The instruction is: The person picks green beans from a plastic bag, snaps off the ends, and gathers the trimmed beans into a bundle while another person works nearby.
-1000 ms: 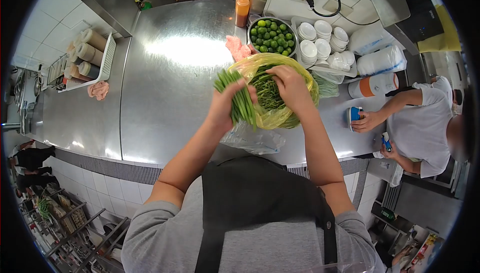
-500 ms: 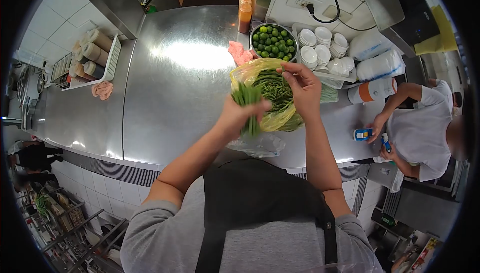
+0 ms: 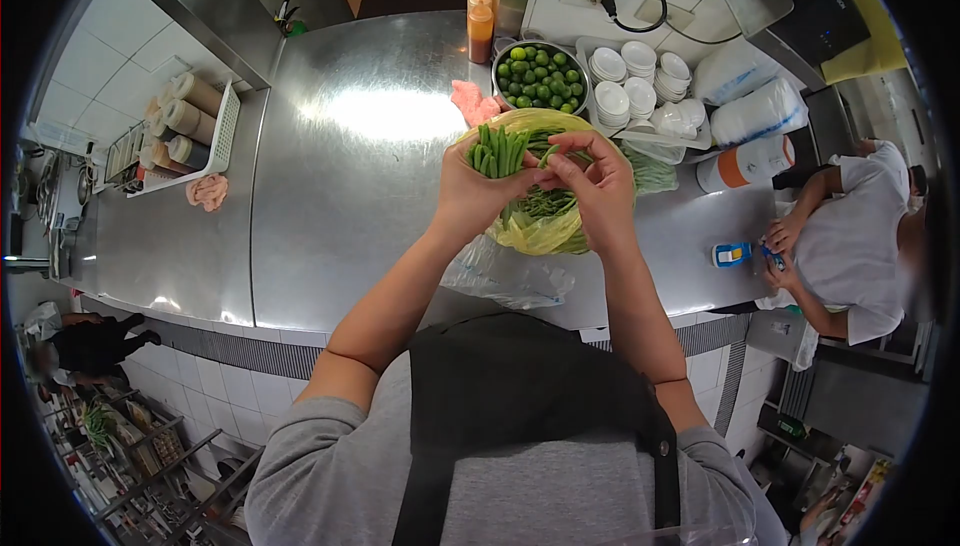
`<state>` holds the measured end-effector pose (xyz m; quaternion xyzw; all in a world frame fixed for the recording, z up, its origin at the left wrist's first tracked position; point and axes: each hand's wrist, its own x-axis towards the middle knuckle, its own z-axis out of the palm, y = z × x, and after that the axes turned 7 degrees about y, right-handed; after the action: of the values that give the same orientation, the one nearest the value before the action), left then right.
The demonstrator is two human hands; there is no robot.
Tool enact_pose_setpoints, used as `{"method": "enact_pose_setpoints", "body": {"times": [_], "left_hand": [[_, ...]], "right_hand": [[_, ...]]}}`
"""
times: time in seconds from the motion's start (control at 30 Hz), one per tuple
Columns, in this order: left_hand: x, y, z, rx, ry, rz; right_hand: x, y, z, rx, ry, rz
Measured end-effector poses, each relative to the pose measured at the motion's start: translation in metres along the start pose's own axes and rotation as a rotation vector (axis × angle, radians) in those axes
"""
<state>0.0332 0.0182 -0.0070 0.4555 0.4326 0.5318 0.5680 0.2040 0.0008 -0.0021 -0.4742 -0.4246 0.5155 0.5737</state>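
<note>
My left hand (image 3: pixel 474 188) is wrapped round a bunch of green beans (image 3: pixel 498 151), their ends sticking up above the fingers. Beside it, my right hand (image 3: pixel 597 186) pinches a single green bean (image 3: pixel 548 155) between thumb and fingertips. The two hands meet at their thumbs, over an open yellow plastic bag (image 3: pixel 540 237). More thin green beans lie inside the bag, partly hidden by my hands. A crumpled clear plastic bag (image 3: pixel 512 277) lies on the counter just in front of me.
Beyond the bag are a bowl of limes (image 3: pixel 540 78), a pink cloth (image 3: pixel 472 104) and sauce bottles (image 3: pixel 480 28). A bin of white lids (image 3: pixel 640 86) stands right of the limes. At the right, a co-worker (image 3: pixel 850 236) handles a small blue item beside a blue-and-white container (image 3: pixel 731 254).
My left hand has turned the bean bunch upright and brought it against my right hand. The right hand has dropped slightly toward it. The co-worker's hands have come together.
</note>
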Motion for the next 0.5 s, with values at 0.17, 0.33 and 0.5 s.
{"method": "enact_pose_setpoints", "body": {"times": [0.17, 0.33, 0.5], "left_hand": [[-0.004, 0.001, -0.007, 0.131, 0.016, 0.011], [-0.011, -0.009, -0.009, 0.183, 0.026, 0.011], [-0.009, -0.021, -0.013, 0.21, 0.075, 0.081]], "right_hand": [[0.006, -0.003, -0.003, -0.273, 0.031, -0.177], [0.01, -0.003, -0.012, -0.347, -0.071, -0.064], [0.008, -0.006, -0.021, 0.185, -0.236, 0.379]]}}
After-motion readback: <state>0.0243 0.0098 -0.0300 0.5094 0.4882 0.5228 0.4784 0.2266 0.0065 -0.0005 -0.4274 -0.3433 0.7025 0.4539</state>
